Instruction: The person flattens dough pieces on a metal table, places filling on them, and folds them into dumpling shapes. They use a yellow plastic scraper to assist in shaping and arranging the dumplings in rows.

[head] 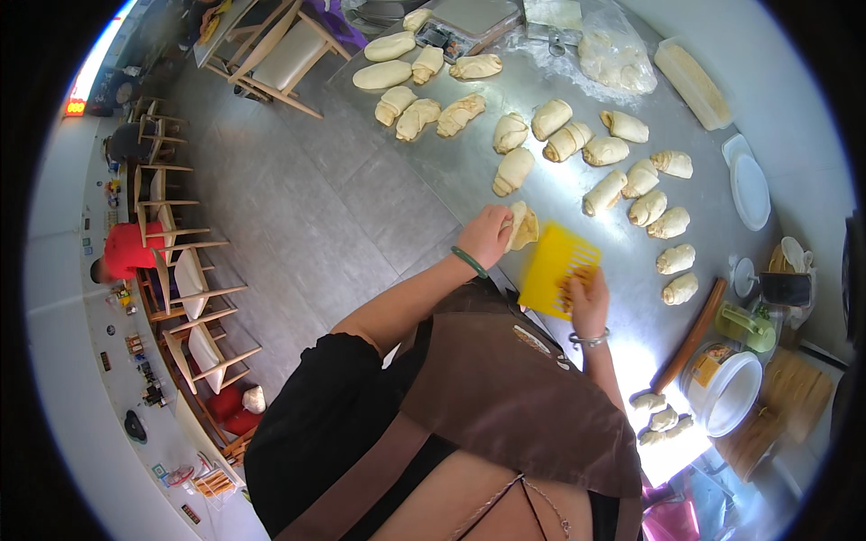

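My left hand (487,235) grips a piece of rolled dough (524,228) near the front edge of the metal worktop (440,179). Layers of a tan filling show on that piece. In my right hand (590,301) is a yellow plastic dough scraper (551,270) with slots, blurred at its edges. The scraper is just to the right of the held dough; whether they touch I cannot tell. Beyond my left hand lies a dough roll (513,172), with another roll (511,132) behind it. Several more rolls (605,192) are spread over the worktop to the right.
Smooth dough pieces (382,75) lie beside a kitchen scale (467,24). A floury plastic bag (617,54) and a tub of crumbs (693,81) stand at the back. At right are a wooden rolling pin (690,338) and a plastic bucket (727,392). A person in red (132,249) is far left.
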`<state>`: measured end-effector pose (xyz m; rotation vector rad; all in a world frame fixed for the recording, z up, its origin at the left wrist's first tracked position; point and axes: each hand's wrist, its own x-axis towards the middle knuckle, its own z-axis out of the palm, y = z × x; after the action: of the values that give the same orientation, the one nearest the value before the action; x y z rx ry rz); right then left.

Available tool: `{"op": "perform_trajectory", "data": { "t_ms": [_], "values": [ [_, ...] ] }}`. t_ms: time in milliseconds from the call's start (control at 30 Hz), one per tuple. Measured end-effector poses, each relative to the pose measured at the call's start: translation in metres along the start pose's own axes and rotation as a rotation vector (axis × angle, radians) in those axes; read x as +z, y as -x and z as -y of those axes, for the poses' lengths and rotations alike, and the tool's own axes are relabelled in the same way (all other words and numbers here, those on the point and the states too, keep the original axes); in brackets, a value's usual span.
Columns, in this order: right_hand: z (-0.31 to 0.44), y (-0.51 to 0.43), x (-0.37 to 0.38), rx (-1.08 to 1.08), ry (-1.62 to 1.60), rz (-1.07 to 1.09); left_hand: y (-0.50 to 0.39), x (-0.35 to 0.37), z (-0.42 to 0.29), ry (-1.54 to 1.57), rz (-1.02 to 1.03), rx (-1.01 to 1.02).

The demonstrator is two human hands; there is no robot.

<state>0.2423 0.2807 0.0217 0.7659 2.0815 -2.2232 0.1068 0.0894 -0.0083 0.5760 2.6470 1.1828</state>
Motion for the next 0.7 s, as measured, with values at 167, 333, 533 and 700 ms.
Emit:
{"op": "perform_trajectory", "data": {
  "t_ms": [167, 333, 533, 700],
  "values": [
    [-0.016, 0.007, -0.055, 0.121, -0.053, -0.356, -0.034, -0.048, 0.019, -0.064, -0.02, -0.12],
    [-0.042, 0.024, -0.073, 0.253, -0.002, -0.5, -0.142, -0.122, 0.073, -0.185, -0.352, 0.045],
    [-0.04, 0.04, -0.055, 0.12, 0.737, -0.982, -0.271, -0.162, 0.09, -0.4, -0.162, 0.346],
    [-0.02, 0.006, 0.01, 0.069, 0.526, -0.78, -0.33, -0.125, 0.093, -0.533, 0.079, 0.594]
  ]
}}
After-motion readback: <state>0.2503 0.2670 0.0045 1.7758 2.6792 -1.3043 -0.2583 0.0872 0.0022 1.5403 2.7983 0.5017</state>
